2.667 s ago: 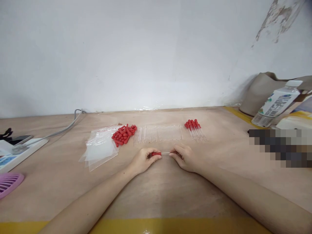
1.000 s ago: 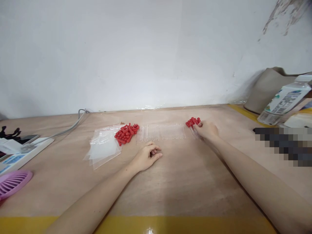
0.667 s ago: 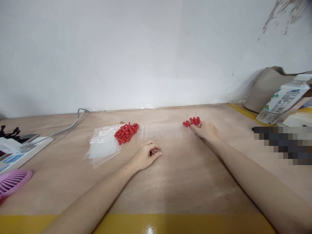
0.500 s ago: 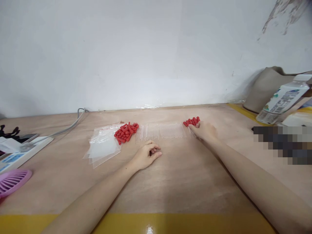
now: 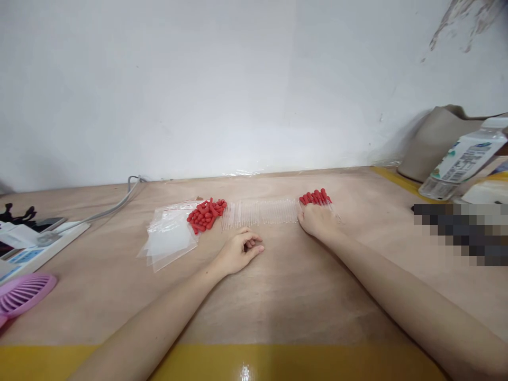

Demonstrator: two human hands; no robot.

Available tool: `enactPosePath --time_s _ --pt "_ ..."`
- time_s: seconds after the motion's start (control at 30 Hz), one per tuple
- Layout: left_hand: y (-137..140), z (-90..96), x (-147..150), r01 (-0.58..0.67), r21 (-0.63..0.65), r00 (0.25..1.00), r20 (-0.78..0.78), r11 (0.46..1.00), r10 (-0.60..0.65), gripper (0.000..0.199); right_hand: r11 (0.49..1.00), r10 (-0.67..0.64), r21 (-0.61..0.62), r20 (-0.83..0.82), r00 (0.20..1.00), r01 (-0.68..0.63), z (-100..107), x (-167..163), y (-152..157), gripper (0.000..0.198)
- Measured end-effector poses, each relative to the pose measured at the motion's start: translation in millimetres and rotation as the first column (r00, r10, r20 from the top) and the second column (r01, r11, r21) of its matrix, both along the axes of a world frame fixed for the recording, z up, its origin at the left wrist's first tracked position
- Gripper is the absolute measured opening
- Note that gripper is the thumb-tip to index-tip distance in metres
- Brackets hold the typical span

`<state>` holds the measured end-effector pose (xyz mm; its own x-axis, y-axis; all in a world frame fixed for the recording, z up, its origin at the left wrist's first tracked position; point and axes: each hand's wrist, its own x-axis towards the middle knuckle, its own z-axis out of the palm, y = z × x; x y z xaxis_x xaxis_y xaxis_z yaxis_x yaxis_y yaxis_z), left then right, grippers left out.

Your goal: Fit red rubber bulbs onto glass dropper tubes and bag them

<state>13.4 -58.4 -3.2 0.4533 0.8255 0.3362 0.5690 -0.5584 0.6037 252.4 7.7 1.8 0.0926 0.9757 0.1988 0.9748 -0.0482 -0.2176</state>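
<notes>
Several red-topped droppers (image 5: 315, 196) lie right of centre, partly under the right hand (image 5: 318, 221), its fingers' grip hidden, left hand (image 5: 240, 252) half-curled on nothing; a leftward brush could roll them into the clear tubes (image 5: 260, 213).

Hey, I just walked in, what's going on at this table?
A person's right hand partly covers the red-topped tubes; whether it grips any is hidden. The left hand is loosely curled, with nothing visible in it. Clear tubes lie lined up between the red-topped ones and a pile of red bulbs.
</notes>
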Motion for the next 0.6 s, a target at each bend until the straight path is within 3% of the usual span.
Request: enactPosePath --time_s 0.13,0.23,0.33,0.43,0.53,0.6 --pt "-3 2.2 2 -0.058 0.03 0.998 0.039 0.998 0.057 0.018 0.987 0.02 0.159 0.051 0.998 -0.028 -6 -6 -14 0.028" --pt "-1 5.1 -3 -0.218 0.143 0.976 0.012 0.966 0.218 0.019 0.951 0.123 0.277 0.079 0.989 -0.14 -10 -11 -29 0.033" --pt "7 11.2 -18 -0.409 0.322 0.895 -0.039 0.854 0.444 0.022 0.899 0.312 0.295 0.088 0.946 -0.324 -9 -12 -46 0.031" --pt "20 20.1 -37 -0.519 0.47 0.777 -0.089 0.714 0.623 0.015 0.825 0.495 0.276 0.07 0.866 -0.493 -4 -9 -58 0.023" --pt "34 27.9 -53 -0.617 0.523 0.612 -0.15 0.588 0.776 0.023 0.782 0.577 0.27 0.023 0.816 -0.561 0 -6 -62 0.017" --pt "43 31.1 -61 -0.657 0.523 0.541 -0.174 0.542 0.823 0.028 0.777 0.596 0.256 -0.006 0.803 -0.575 0 -5 -61 0.015"
